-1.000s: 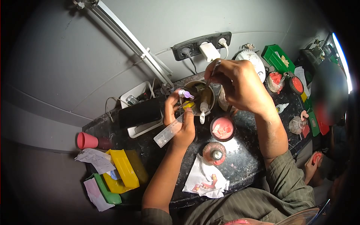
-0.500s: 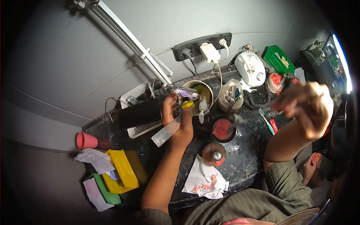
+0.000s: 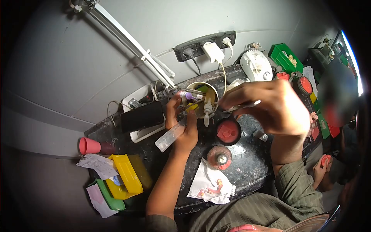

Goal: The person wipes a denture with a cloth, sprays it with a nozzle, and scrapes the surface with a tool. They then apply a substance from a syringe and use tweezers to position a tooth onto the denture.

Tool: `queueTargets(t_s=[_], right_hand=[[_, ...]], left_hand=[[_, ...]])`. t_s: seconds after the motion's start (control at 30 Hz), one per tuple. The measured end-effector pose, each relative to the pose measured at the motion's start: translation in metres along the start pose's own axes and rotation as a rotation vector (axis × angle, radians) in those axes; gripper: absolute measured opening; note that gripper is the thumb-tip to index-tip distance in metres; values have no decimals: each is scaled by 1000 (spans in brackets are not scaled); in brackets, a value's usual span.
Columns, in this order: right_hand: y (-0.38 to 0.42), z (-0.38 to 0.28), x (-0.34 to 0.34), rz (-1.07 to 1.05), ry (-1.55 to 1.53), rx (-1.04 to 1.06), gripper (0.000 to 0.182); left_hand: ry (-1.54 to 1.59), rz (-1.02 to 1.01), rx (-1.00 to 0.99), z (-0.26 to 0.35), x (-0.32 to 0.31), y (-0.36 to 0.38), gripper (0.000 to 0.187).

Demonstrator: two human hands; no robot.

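Note:
My left hand (image 3: 185,135) is closed around a clear, flat plastic strip (image 3: 169,136), one end sticking out below the palm. Its fingertips are at the left side of a white tub (image 3: 217,92) packed with tools, a yellow piece and a small dropper bottle (image 3: 208,107). Above the table, my right hand (image 3: 274,108) pinches a thin metal hand tool (image 3: 247,105) lying nearly level under the fingers. Below it sits a round dark dish of pink wax (image 3: 228,132). Nearer me stands a metal-topped burner (image 3: 219,157), beside a white tissue (image 3: 205,181) with pink pieces on it.
A black phone (image 3: 142,116) lies over a white tray on the left. Yellow (image 3: 127,176) and green bins with papers stand front left, by a pink cup (image 3: 89,145). At the back are a white control box (image 3: 256,65) and a green bin (image 3: 286,58). Another person's hand (image 3: 320,170) shows at right.
My right hand has swung left from the right side to above the wax dish, the thin metal tool now showing in its fingers. My left hand has stayed nearly still.

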State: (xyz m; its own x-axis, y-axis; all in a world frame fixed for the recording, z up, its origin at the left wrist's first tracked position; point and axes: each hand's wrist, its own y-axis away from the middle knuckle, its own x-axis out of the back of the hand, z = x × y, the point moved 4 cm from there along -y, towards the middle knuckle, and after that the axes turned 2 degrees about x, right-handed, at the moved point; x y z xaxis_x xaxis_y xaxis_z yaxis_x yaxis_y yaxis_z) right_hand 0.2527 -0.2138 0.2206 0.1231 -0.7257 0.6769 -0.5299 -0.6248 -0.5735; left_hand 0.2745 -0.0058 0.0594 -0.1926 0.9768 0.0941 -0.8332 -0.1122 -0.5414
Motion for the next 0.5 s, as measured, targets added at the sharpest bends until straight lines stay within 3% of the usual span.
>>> queueTargets(t_s=[0.1, 0.2, 0.33, 0.5], right_hand=[[-10, 5, -24, -205, -61, 100, 39], [-10, 12, -41, -340, 15, -21, 42], [-13, 24, -43, -297, -26, -80, 41], [-14, 27, -31, -118, -79, -7, 30]], left_hand=[[19, -2, -32, -1, 1, -2, 46], [52, -8, -31, 0, 0, -2, 45], [75, -7, -53, 3, -3, -3, 44], [79, -20, -18, 5, -5, -2, 45]])
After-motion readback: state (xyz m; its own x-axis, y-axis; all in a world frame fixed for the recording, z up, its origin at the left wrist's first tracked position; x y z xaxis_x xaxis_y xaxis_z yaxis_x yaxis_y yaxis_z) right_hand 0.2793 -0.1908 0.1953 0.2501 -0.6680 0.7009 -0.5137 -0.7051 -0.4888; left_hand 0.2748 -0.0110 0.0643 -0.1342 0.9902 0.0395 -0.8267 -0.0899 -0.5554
